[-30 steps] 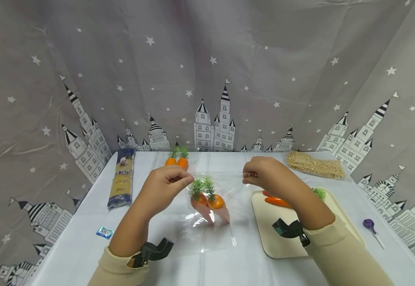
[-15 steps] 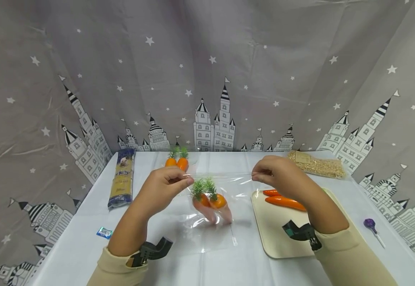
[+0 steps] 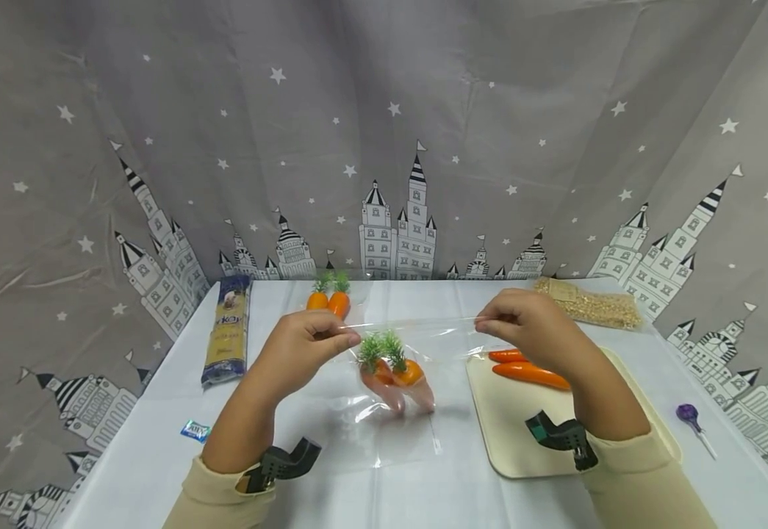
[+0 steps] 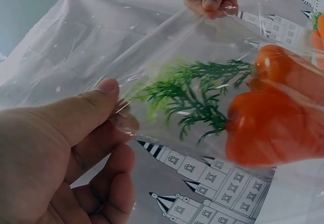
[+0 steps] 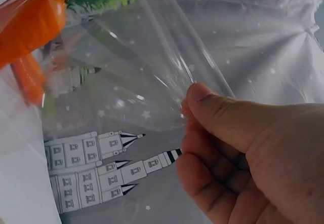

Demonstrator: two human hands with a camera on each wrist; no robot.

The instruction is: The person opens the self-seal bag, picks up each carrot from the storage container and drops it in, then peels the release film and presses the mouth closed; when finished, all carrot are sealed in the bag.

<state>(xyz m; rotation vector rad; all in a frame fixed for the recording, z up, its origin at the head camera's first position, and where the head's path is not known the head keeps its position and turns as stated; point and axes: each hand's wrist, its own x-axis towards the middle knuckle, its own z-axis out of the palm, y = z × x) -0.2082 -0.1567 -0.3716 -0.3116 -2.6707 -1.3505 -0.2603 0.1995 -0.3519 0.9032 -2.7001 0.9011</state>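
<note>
- While the left hand [image 3: 304,344] pinches one top corner of the clear, crinkly plastic bag [image 3: 390,397] between thumb and fingers, the right hand [image 3: 525,323] pinches the opposite corner, so the bag's mouth is stretched taut between them above the white tablecloth [image 3: 384,485].
- Two orange plastic carrots with green feathery tops [image 3: 393,371] already sit inside the bag, tips down, near its middle; the wrist views show them through the film.
- Judging from this, filling is partly done: two loose orange carrots [image 3: 522,367] lie on the cream rectangular tray [image 3: 509,441] just beside the right hand, and the mouth looks unsealed.
- Further back, another pair of small orange carrots [image 3: 328,295] stands near the curtain.
- Around the edges lie a blue-and-yellow spaghetti packet [image 3: 226,330], a bag of pale grain [image 3: 589,305], a purple lollipop [image 3: 691,419] and a small blue sachet [image 3: 195,430]; none blocks the hands.
</note>
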